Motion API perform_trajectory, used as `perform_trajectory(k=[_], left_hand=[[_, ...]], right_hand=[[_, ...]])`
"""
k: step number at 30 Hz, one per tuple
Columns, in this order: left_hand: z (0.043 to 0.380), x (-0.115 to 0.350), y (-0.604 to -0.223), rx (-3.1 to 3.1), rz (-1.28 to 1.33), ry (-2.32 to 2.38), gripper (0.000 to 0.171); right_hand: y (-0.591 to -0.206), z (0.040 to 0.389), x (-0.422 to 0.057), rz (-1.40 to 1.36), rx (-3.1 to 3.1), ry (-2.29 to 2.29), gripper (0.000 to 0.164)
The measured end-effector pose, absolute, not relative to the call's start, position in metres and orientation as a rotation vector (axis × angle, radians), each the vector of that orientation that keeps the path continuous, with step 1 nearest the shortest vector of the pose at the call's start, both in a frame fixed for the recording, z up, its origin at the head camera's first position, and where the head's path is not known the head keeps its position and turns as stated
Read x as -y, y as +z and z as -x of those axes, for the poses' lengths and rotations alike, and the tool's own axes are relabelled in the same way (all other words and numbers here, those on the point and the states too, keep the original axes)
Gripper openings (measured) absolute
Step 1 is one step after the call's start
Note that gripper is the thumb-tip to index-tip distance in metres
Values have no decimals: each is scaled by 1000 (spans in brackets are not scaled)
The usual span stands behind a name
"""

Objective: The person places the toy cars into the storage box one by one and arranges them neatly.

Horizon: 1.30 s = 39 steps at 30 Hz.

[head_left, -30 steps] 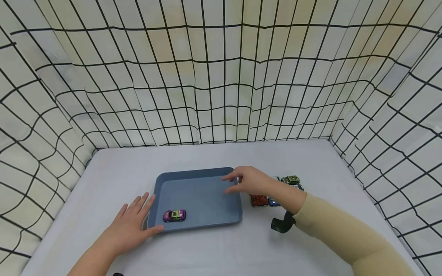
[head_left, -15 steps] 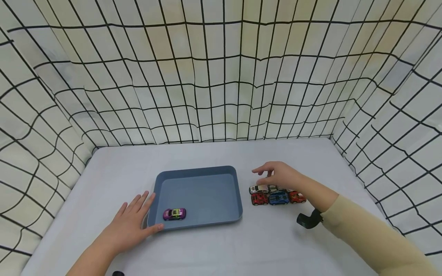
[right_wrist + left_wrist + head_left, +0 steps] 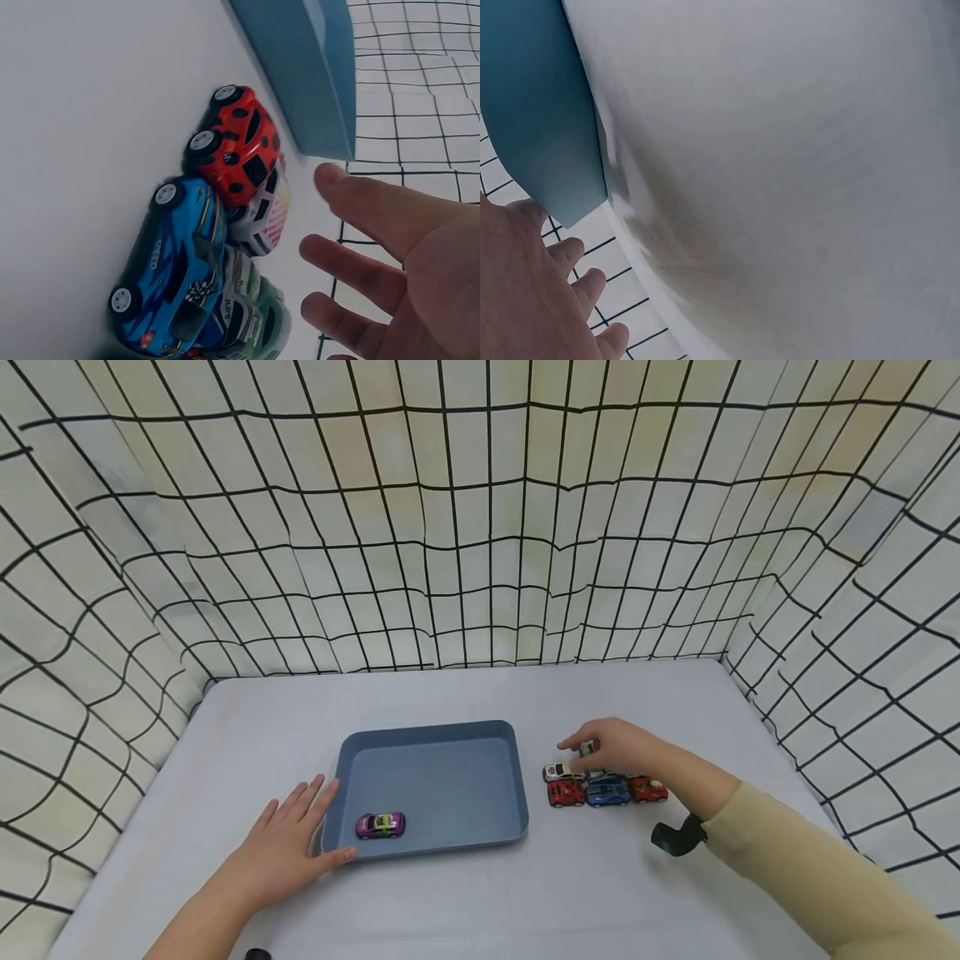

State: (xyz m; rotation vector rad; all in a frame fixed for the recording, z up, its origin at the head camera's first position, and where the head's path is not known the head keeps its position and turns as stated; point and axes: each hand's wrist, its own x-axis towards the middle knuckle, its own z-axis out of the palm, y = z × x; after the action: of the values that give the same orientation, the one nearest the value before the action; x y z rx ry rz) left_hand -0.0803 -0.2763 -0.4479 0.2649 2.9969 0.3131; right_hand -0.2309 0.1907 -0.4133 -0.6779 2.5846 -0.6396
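Observation:
My left hand (image 3: 281,847) lies with spread fingers at the left side of the blue-grey tray (image 3: 480,785), thumb touching its near left rim. A purple and yellow-green toy car (image 3: 380,825) sits alone in the tray. My right hand (image 3: 611,746) hovers over a cluster of toy cars right of the tray, thumb and fingers apart and holding nothing. In the cluster are a red black-spotted car (image 3: 238,146), a white car (image 3: 262,214), a blue car (image 3: 171,270), a green car (image 3: 274,322) and another red car (image 3: 648,788). The right hand partly hides the back ones in the head view.
The cars stand on a white-covered table (image 3: 450,902). White walls with a black grid (image 3: 487,527) enclose the back and both sides. A black curved piece (image 3: 677,837) sticks out at the right wrist.
My right hand has moved from above the tray's right edge rightward to the toy cars, then lowered slightly. The left hand and the purple car have stayed in place.

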Motion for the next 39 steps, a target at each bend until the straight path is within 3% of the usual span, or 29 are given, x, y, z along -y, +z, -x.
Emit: perform_trajectory(k=[19, 39], left_hand=[[81, 276, -449, -3000, -262, 305, 113], [79, 277, -450, -3002, -257, 316, 112]], right_hand=[[-425, 239, -178, 824, -2624, -205, 34], [-427, 238, -172, 819, -2557, -276, 35]])
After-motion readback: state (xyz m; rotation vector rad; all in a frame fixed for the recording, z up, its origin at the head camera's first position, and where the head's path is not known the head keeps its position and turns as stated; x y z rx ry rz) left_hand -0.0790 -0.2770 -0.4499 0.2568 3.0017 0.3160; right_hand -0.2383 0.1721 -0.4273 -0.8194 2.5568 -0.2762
